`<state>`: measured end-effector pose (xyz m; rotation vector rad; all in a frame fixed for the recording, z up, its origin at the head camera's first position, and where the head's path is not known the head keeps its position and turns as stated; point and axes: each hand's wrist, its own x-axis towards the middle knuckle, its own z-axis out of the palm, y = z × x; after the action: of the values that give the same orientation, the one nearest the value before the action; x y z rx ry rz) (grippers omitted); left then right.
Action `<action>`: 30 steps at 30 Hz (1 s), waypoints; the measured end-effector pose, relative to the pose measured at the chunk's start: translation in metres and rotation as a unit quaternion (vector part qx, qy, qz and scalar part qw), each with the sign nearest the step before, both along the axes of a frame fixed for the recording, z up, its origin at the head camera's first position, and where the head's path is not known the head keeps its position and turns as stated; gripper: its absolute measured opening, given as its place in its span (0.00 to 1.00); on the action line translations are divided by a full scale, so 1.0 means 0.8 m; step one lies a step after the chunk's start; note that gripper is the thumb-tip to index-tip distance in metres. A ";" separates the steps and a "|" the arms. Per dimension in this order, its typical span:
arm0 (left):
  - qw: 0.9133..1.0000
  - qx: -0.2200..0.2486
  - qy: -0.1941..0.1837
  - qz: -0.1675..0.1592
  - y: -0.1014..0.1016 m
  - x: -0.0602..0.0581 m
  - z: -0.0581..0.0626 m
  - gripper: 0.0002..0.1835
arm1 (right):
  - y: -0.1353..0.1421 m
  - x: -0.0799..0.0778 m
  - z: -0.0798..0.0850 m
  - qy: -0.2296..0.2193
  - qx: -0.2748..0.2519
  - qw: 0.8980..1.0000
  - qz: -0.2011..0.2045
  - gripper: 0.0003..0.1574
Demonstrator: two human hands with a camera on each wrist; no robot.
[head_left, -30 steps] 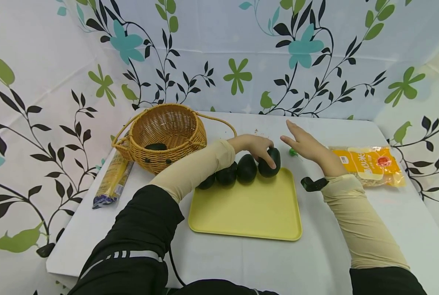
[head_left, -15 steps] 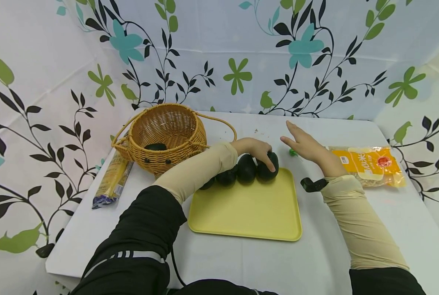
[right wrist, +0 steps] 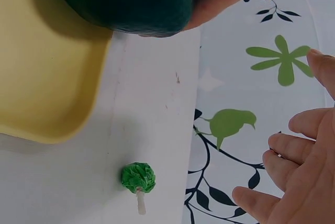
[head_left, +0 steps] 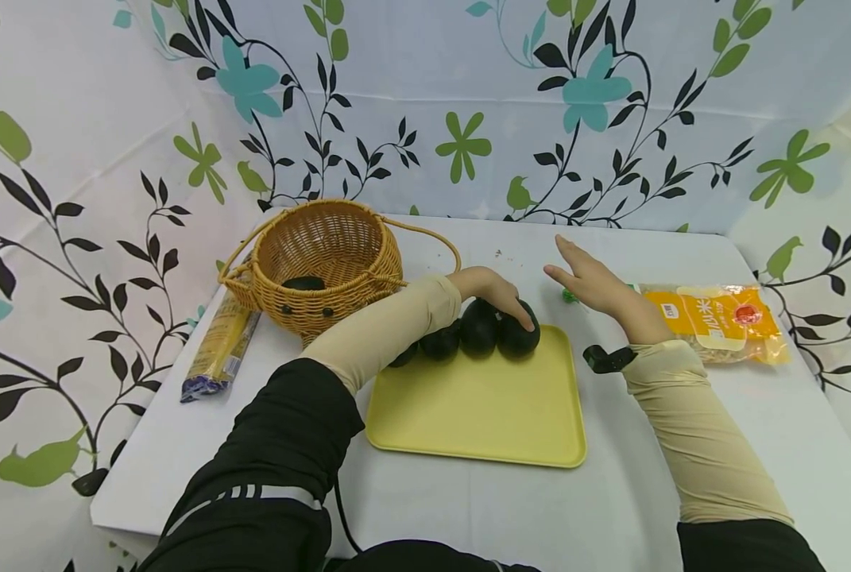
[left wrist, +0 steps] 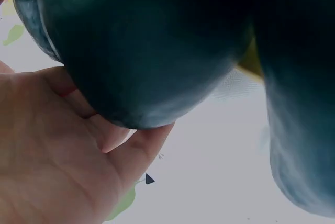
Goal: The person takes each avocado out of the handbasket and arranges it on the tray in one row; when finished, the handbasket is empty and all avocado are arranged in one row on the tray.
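Several dark avocados stand side by side along the far edge of the yellow tray [head_left: 475, 405]. My left hand [head_left: 493, 287] reaches across from behind and grips the rightmost avocado [head_left: 520, 338], thumb over its near side. Pressed close to it is a neighbouring avocado [head_left: 478, 330]. The left wrist view shows fingers [left wrist: 141, 153] around the bottom end of dark green fruit. My right hand [head_left: 589, 274] hovers right of the tray, fingers spread and holding nothing. Beneath it lies a green-wrapped lollipop [right wrist: 138, 177] with a white stick, partly covered by the hand in the head view.
A wicker basket [head_left: 375, 254] with a dark avocado [head_left: 303, 284] inside stands at the back left, its handle looping right. A yellow pasta packet [head_left: 218, 353] lies beside it. An orange and clear food bag [head_left: 718, 318] lies at the right. A patterned cloth hangs behind the table.
My left hand has brought the rightmost avocado slightly nearer and to the left, down against its neighbour. The right hand has stayed in place.
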<state>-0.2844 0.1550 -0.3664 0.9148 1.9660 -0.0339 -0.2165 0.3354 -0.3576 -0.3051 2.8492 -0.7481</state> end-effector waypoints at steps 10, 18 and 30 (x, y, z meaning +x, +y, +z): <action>0.998 0.047 -0.042 0.028 -0.003 0.008 0.005 0.50 | 0.001 0.000 0.001 -0.010 -0.012 1.000 -0.002 0.49; 0.998 0.058 0.017 0.006 -0.011 0.011 0.024 0.51 | 0.000 0.000 0.002 -0.007 -0.008 1.000 0.000 0.48; 0.991 0.119 0.034 0.041 -0.067 0.003 0.073 0.50 | -0.005 0.000 0.005 -0.012 -0.012 1.000 0.002 0.49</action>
<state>-0.2823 0.1018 -0.3082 0.9962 2.0998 0.2241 -0.2168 0.3311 -0.3536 -0.3048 2.8186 -0.7808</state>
